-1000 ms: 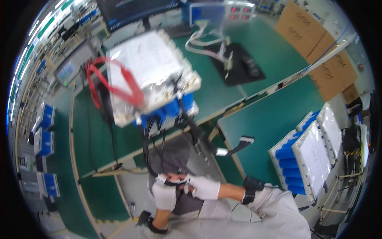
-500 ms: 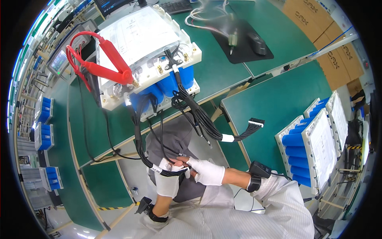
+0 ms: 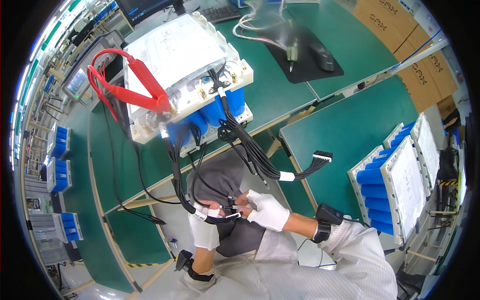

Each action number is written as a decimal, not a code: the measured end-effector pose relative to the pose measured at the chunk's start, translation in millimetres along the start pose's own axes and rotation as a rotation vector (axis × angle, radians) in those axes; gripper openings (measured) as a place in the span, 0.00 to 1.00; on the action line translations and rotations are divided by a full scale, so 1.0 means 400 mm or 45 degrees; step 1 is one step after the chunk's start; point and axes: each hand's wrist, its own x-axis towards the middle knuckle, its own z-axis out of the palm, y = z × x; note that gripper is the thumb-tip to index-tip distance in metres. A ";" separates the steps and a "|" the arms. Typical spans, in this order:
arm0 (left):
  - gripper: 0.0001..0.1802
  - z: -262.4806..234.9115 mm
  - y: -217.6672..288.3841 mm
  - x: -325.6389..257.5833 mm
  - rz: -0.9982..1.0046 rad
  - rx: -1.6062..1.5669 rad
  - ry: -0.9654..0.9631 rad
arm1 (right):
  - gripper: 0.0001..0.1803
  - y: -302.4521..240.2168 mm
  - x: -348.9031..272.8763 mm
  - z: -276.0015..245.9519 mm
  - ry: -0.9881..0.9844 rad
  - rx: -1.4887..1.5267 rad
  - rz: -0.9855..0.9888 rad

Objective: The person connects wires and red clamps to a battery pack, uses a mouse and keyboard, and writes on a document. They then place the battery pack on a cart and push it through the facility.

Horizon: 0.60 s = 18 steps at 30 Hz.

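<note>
The black wire harness [image 3: 176, 177] has its long axis running steeply down from the battery pack [image 3: 232, 79], then bending toward the lower right, so its white-edged end [image 3: 234, 215] points right and slightly toward the person's right side. It lies across the left hand [image 3: 205, 225], which is closed around it near the white label [image 3: 200, 215], the end sticking out past the fingers below the right hand's fingertips. The right hand [image 3: 262, 209], just beside it, has thumb and fingers pinched on a thin lead [image 3: 229, 206] that spans the small gap between the hands; its tip is too small to make out. Both hands wear white fabric gloves with bare fingertips, above the grey cloth over the person's lap

The harness is a bundle of slim, flexible wires in smooth black sheathing. A second harness [image 3: 254, 157] slants down to the right, wrapped by a white band [image 3: 286, 176], its fanned wires ending in a rectangular connector [image 3: 322, 156]. The pack, on the green bench [image 3: 280, 105], joins white moulded plates to rounded blue cells [image 3: 214, 112]; a glossy red clamp [image 3: 145, 80] sits at its near edge
</note>
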 end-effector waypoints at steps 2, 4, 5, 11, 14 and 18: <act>0.08 -0.017 -0.014 0.004 0.018 -0.134 0.025 | 0.13 -0.010 0.001 -0.002 -0.004 0.004 0.067; 0.08 -0.007 -0.007 0.000 0.020 -0.049 0.013 | 0.09 -0.004 -0.003 0.003 0.089 0.081 0.024; 0.08 0.000 -0.006 -0.003 0.020 0.034 0.002 | 0.09 0.004 -0.003 0.006 0.090 0.083 0.023; 0.12 0.028 -0.009 -0.016 0.049 0.015 -0.070 | 0.07 0.008 -0.009 0.006 0.045 0.434 0.138; 0.12 0.039 -0.010 -0.019 0.055 -0.094 -0.058 | 0.08 0.006 -0.009 0.002 0.023 0.514 0.128; 0.13 0.048 -0.015 -0.026 0.081 -0.136 -0.062 | 0.09 0.008 -0.011 -0.002 0.002 0.585 0.115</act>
